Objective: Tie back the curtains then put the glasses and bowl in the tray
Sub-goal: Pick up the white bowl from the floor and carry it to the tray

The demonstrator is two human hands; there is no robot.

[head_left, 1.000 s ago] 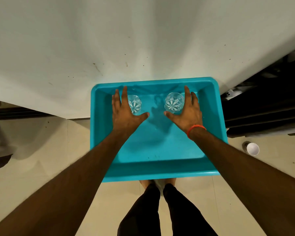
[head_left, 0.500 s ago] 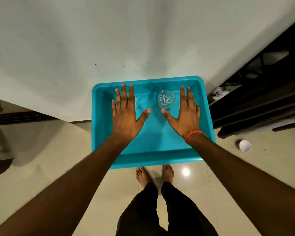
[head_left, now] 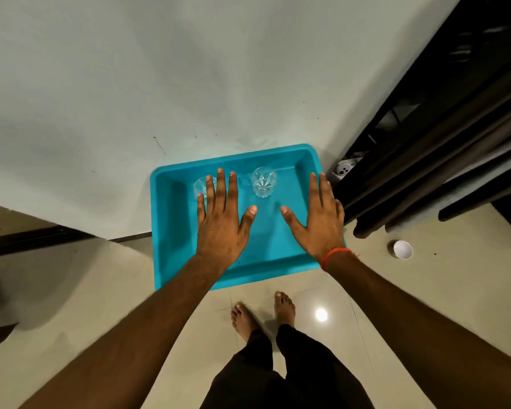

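Note:
A turquoise tray (head_left: 171, 231) lies on the floor against a white wall. Two clear cut glasses stand in its far part: one glass (head_left: 263, 182) in plain view, the other glass (head_left: 199, 184) partly hidden behind my left fingers. My left hand (head_left: 223, 222) hovers flat above the tray's middle, fingers straight and spread, holding nothing. My right hand (head_left: 319, 219), with a red thread on the wrist, is spread the same way over the tray's right rim, holding nothing. A small white bowl (head_left: 402, 249) sits on the floor to the right of the tray.
Dark curtains (head_left: 443, 160) hang at the right, ending near the bowl. A white socket strip (head_left: 346, 167) lies by the tray's far right corner. My bare feet (head_left: 263, 314) stand on glossy beige tiles just in front of the tray.
Both hands have let go of the glasses, opened flat and drawn back and up. The view has pulled away, so the tray looks smaller and my feet show.

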